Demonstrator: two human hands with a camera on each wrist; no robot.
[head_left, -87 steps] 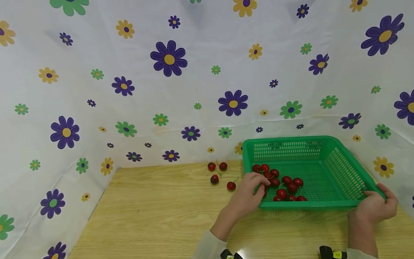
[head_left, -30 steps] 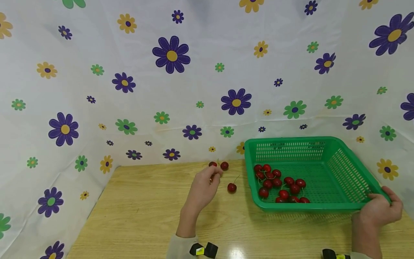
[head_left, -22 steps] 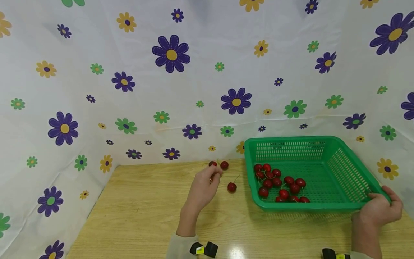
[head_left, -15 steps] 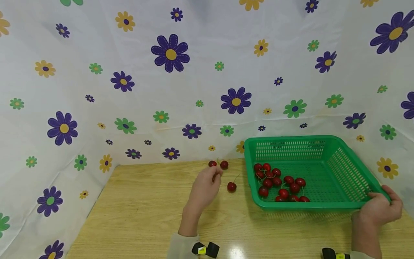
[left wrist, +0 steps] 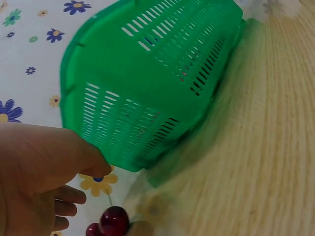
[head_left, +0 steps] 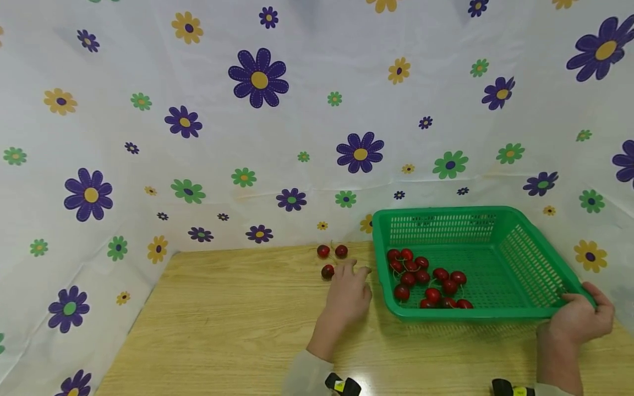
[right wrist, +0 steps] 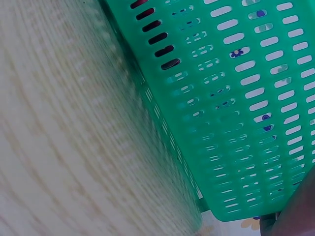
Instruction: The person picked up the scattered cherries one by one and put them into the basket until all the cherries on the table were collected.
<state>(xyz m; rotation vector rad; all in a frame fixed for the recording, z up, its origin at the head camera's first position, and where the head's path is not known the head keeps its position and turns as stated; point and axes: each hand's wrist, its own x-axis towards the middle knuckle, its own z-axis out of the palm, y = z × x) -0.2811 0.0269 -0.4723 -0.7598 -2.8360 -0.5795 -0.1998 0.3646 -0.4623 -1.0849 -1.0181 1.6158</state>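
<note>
My left hand [head_left: 348, 294] reaches low over the table just left of the green plastic basket [head_left: 475, 314], its fingers spread and nothing seen between them. Beyond its fingertips lie three loose cherries: one at the back left [head_left: 323, 251], one beside it [head_left: 341, 251] and a nearer one [head_left: 327, 271]. The cherry seen earlier closer to the basket is hidden by this hand. In the left wrist view the thumb stands near the basket's side, with dark red cherries [left wrist: 114, 221] below. My right hand [head_left: 580, 318] grips the basket's rim at the front right corner.
Several red cherries [head_left: 408, 279] with green stems lie in the left part of the basket. A white flowered cloth [head_left: 292, 137] hangs behind and at both sides of the wooden table [head_left: 223, 319].
My left hand went from the basket to the loose cherries at the left, then moved right with its fingers spreading, uncovering the nearer cherry there. The right hand keeps its grip on the rim.
</note>
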